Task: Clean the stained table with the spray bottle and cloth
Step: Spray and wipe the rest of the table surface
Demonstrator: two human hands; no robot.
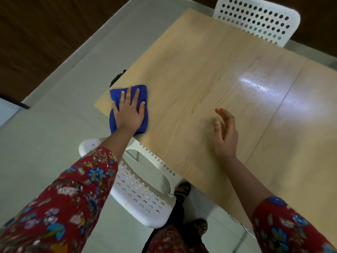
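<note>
Under left hand (128,114), cloth (114,97) along forearm (116,143)

Light wood-grain table (182,61) w/ a seam (277,110) crossing its right part is catching bright glare by that seam; folded blue cloth (115,95) is lying flat at its left corner.

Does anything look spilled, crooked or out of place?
The blue cloth under the left hand laps over the near edge of the table. A dark object pokes out past the edge beyond it; unclear what it is.
</note>
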